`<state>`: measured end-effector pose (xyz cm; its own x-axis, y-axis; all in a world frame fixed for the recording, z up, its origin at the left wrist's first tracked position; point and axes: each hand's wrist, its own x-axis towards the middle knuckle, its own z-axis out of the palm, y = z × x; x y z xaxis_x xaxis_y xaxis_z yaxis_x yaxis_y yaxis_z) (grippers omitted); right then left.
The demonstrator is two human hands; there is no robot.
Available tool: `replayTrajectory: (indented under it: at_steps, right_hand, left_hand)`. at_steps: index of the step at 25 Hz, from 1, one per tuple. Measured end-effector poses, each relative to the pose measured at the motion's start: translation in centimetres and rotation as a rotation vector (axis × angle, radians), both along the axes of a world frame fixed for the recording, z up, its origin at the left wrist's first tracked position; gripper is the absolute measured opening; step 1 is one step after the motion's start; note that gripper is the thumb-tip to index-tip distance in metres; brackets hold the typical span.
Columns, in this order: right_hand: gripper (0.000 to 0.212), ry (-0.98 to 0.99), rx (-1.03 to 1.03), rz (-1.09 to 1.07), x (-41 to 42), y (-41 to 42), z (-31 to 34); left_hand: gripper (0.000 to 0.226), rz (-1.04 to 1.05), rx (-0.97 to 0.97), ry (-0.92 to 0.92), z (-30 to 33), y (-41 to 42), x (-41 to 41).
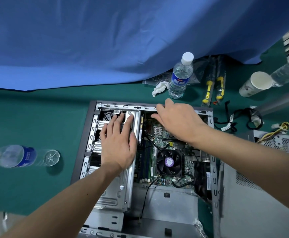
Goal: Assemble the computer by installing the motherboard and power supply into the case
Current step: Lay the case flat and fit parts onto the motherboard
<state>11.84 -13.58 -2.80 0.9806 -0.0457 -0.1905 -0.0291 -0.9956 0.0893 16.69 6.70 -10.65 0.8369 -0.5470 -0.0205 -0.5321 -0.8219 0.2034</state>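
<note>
Case (92,127): grey sheet metal, open, lying flat on green felt tabletop (37,117). Motherboard (164,145): green, inside case, round black fan. Power supply (281,145): perforated steel box, outside at right. Left hand (118,143) and right hand (178,121): fingers spread flat, holding nothing. Labels illegible.

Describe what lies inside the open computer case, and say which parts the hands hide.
Inside the case sit the green motherboard, its black cooling fan and a silver drive cage. The left hand covers part of the cage; the right hand hides the board's far corner.
</note>
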Motion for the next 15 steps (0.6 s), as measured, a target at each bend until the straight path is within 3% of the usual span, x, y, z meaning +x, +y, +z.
replayTrajectory:
  at_steps: [3,5,7,9,12,13,15]
  right_hand:
    - [0.022,0.039,0.209,0.016,-0.4,-0.4,0.0]
    - [0.022,0.062,0.203,0.09,-0.4,-0.4,0.2]
    - [0.01,-0.002,0.118,0.048,0.0,-0.2,0.5]
    - [0.03,-0.027,-0.001,0.006,0.6,0.2,0.4]
    - [0.018,0.02,0.209,-0.038,0.6,0.3,0.0]
    - [0.024,0.042,0.29,-0.027,0.5,0.0,0.0]
    - [0.027,0.063,0.273,0.068,0.1,-0.8,0.2]
  left_hand:
    - [0.053,-0.002,-0.002,-0.001,0.1,0.0,0.0]
    - [0.053,0.0,-0.007,-0.003,0.1,-0.1,0.1]
    - [0.053,-0.001,-0.007,-0.004,0.1,-0.3,0.1]
    - [0.053,0.001,-0.007,0.001,0.0,-0.2,0.1]
    - [0.053,0.0,-0.011,-0.006,0.1,-0.1,0.1]
    - [0.053,-0.002,-0.011,-0.007,0.2,-0.1,0.1]
    - [0.053,-0.007,-0.009,-0.01,0.2,-0.3,0.1]
